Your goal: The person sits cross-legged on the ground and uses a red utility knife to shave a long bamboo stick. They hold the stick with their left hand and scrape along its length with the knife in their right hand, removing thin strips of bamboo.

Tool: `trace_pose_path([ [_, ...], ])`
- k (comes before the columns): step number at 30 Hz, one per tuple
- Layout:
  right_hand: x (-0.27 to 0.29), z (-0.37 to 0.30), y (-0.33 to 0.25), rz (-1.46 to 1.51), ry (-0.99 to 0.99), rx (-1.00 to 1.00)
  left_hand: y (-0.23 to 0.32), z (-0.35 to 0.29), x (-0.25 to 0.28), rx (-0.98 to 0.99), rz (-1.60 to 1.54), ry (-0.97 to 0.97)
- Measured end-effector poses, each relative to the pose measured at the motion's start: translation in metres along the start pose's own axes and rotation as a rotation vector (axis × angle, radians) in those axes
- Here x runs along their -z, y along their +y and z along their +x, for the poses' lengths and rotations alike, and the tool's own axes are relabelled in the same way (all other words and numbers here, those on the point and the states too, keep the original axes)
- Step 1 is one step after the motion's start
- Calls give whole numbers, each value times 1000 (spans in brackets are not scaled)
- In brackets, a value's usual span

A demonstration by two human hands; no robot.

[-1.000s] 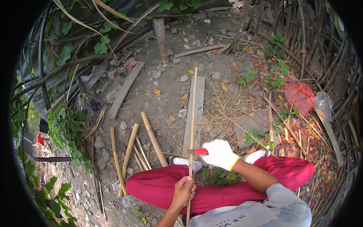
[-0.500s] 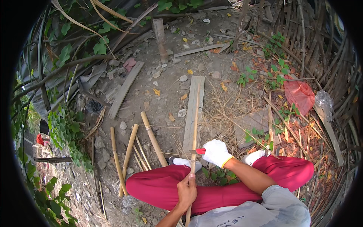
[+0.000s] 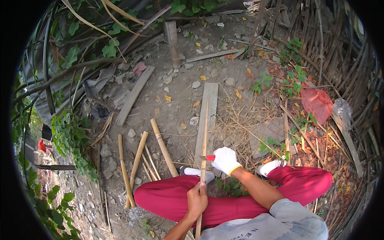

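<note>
My bare left hand (image 3: 197,199) is closed around a long, narrow bamboo strip (image 3: 205,132), in front of my lap. The strip points away from me, its far part over a grey wooden plank (image 3: 212,98) on the ground. In a white glove with a yellow cuff, my right hand (image 3: 226,161) grips a red-handled knife (image 3: 209,158). Its short dark blade lies across the strip, beyond my left hand. Most of the knife's handle is hidden inside the glove.
Several bamboo poles (image 3: 163,146) lean by my left knee. Another board (image 3: 136,95) lies farther left. Dry straw (image 3: 236,120) is scattered right of the plank. A red plastic bag (image 3: 316,105) lies at the right, before a stick fence (image 3: 336,44). A post (image 3: 172,44) stands behind.
My gloved right hand and the knife have shifted slightly left and away from me along the strip. My left hand keeps its hold. The whole view has moved a little.
</note>
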State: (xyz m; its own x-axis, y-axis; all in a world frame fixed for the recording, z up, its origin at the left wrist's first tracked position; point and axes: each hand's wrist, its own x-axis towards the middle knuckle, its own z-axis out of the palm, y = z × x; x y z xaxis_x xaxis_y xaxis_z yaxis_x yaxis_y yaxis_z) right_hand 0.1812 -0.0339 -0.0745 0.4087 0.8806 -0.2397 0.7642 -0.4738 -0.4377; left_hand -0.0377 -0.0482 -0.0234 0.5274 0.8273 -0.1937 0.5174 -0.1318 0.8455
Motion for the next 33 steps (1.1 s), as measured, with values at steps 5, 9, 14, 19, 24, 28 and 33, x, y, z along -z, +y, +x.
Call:
trace_pose_path([
  [5,-8,13,4,-6,39,-54,-1,6,0,15,-8,-21],
  [9,1,20,11,-12,119,-39,-5,2,1,-27,-28,-16],
  [14,7,36,12,-4,158,-113,18,11,5,-44,-53,-14],
  [19,24,68,75,51,125,-373,0,-31,-9,67,-39,-138],
  [24,33,70,78,-84,182,-270,1,-22,-4,152,-122,-199],
  [28,32,88,81,-146,124,-254,0,-34,2,279,-189,-253],
  [33,52,103,188,-218,188,-500,-4,-94,32,330,-228,-230],
])
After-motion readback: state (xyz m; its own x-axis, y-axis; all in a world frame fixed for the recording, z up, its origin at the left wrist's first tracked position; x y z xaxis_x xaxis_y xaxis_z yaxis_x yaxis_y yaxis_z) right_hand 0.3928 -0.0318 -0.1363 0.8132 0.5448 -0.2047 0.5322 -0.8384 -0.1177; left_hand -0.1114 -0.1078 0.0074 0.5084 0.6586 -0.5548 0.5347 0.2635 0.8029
